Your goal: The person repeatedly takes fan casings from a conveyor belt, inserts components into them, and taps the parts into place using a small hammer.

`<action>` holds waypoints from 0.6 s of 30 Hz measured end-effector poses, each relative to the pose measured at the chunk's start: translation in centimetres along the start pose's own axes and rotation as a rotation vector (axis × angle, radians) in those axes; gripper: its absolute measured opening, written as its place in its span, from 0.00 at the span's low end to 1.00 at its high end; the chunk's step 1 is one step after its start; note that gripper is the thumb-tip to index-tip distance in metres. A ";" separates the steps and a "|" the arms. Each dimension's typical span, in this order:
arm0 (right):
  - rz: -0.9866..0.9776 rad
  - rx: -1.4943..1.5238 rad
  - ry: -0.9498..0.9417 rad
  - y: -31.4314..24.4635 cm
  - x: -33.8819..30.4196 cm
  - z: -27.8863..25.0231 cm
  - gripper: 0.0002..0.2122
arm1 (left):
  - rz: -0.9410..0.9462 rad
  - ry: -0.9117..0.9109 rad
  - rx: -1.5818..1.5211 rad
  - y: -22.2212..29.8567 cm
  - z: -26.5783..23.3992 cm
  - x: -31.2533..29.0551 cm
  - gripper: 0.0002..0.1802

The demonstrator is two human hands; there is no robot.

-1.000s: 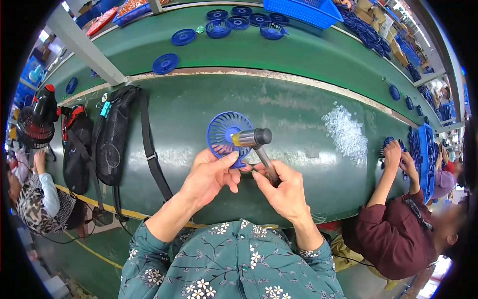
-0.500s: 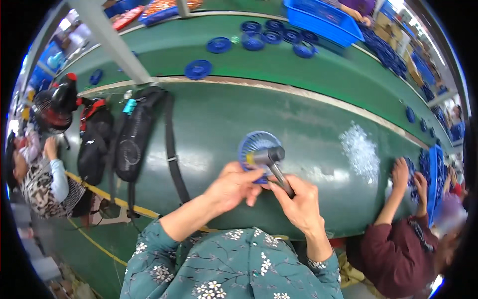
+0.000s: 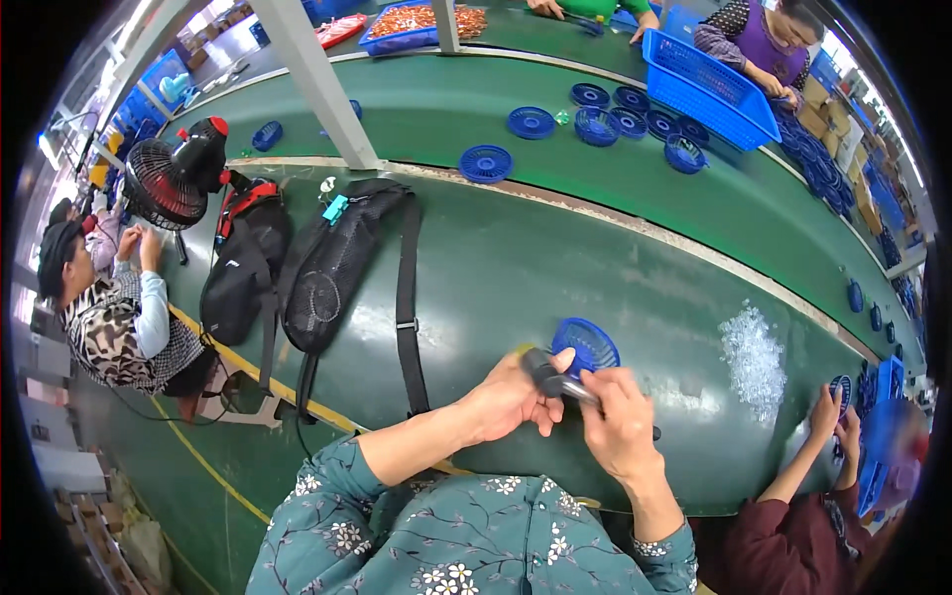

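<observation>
My right hand (image 3: 622, 421) is closed around the handle of a small hammer (image 3: 543, 373) with a dark head and a yellowish end. The head lies over the fingers of my left hand (image 3: 501, 402), whose fingers are curled; what they hold, if anything, is hidden. Just beyond both hands is a round blue slotted plastic basket (image 3: 587, 343), its open side showing. My left thumb and right fingers are at its near edge, and whether either grips it cannot be made out.
A green worktable (image 3: 476, 288) carries black bags (image 3: 332, 278) with straps and a fan (image 3: 169, 178) at left. A pile of small clear pieces (image 3: 754, 362) lies right. Beyond the ledge, blue baskets (image 3: 597, 126) and a blue crate (image 3: 709, 89) stand. Co-workers sit left, right and far.
The hammer head has swung left, from over the basket to over my left hand. The basket now sits beyond my hands, more uncovered. The whole view has shifted.
</observation>
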State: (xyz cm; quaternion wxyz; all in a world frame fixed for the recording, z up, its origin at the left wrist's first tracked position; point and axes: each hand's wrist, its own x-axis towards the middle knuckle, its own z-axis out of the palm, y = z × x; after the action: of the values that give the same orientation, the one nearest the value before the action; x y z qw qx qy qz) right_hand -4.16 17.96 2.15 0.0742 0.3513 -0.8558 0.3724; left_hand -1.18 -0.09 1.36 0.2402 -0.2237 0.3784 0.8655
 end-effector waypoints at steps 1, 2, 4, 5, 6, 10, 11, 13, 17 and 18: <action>0.006 0.036 0.053 0.0 0.3 0.0 0.08 | 0.064 -0.052 -0.004 -0.3 -0.6 0.1 0.19; 0.049 0.143 0.113 -0.4 0.8 -0.2 0.09 | 0.111 -0.047 0.049 -0.6 -1.0 0.1 0.18; 0.100 0.210 0.162 -0.5 1.3 -0.8 0.06 | 0.244 -0.034 0.206 -1.1 -0.9 -0.4 0.20; 0.159 0.269 0.181 0.2 1.1 -0.9 0.08 | 0.294 -0.024 0.247 -1.7 -0.7 -0.5 0.20; 0.250 0.311 0.178 0.6 0.8 -1.2 0.07 | 0.318 -0.027 0.301 -2.1 -0.5 -0.4 0.19; 0.757 0.782 0.178 1.1 1.3 -2.5 0.04 | 0.593 0.083 0.847 -3.0 0.8 -1.2 0.18; 0.773 0.894 0.167 1.7 1.4 -2.3 0.04 | 0.909 0.112 1.067 -3.2 0.5 -1.1 0.20; 0.826 0.947 0.120 2.7 1.9 -2.6 0.05 | 1.230 0.080 1.401 -3.8 0.4 -0.8 0.26; 0.979 0.768 -0.001 5.1 1.6 -2.0 0.07 | 1.341 0.105 1.668 -4.9 0.6 1.0 0.27; 0.973 0.656 -0.050 6.5 1.0 -1.4 0.08 | 1.289 0.090 1.784 -4.9 0.3 1.4 0.26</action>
State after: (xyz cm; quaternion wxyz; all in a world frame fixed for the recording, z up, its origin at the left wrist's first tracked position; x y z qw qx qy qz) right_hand -9.32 21.51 -0.24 -0.2382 -0.0684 -0.7601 0.6007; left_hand 0.54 3.42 -1.92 -0.1953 0.2382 0.9218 0.2353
